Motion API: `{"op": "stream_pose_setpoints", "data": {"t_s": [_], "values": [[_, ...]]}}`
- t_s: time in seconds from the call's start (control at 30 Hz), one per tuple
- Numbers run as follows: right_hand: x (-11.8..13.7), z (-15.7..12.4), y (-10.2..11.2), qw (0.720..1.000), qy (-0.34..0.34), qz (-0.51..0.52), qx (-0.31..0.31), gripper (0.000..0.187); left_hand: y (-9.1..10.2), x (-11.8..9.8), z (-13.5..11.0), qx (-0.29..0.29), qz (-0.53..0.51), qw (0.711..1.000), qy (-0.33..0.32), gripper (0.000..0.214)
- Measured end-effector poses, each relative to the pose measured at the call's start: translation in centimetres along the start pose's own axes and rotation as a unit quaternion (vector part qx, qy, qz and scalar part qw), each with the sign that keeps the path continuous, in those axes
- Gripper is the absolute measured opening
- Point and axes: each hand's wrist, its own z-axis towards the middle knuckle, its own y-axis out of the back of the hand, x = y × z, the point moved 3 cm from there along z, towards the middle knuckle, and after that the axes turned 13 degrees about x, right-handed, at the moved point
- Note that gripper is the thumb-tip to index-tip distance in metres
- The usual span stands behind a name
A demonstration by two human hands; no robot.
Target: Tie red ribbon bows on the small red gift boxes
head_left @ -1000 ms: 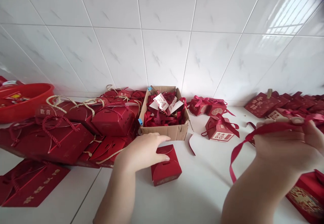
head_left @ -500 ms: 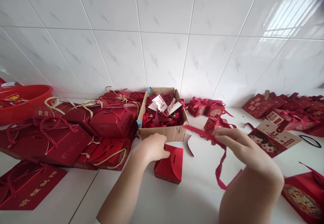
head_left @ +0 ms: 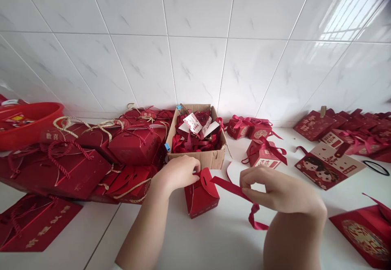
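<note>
A small red gift box stands on the white tiled surface in front of me, its rounded top flaps raised. My left hand is closed on the flap at the box's top left. My right hand pinches a dark red ribbon just right of the box. One end of the ribbon reaches the box's flap, and the other end curls down onto the surface below my right hand.
An open cardboard box of ribbons and tags sits behind. Larger red boxes with rope handles pile up at left beside a red basin. Ribbon-tied small boxes and flat red cartons lie at right, and a black hair band.
My right hand came in from the right and lowered the ribbon to the box's flap. My left hand shifted from the box's top to gripping its flap; the box turned slightly.
</note>
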Motion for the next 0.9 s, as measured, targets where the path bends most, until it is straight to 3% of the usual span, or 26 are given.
{"op": "stream_pose_setpoints", "data": {"t_s": [0.17, 0.57, 0.9], "values": [[0.1, -0.3, -0.3, 1.000, 0.014, 0.000, -0.013, 0.016, -0.5, 0.1, 0.8, 0.032, -0.010, 0.999, 0.007, 0.010], [0.7, 0.8, -0.3, 1.000, 0.027, -0.011, -0.007, 0.016, -0.4, 0.0, 0.8, 0.030, -0.022, 0.999, -0.014, 0.009], [-0.1, 1.7, -0.5, 0.999, -0.016, -0.032, -0.014, 0.014, -0.4, 0.2, 0.7, 0.012, -0.017, 0.999, -0.042, 0.022]]}}
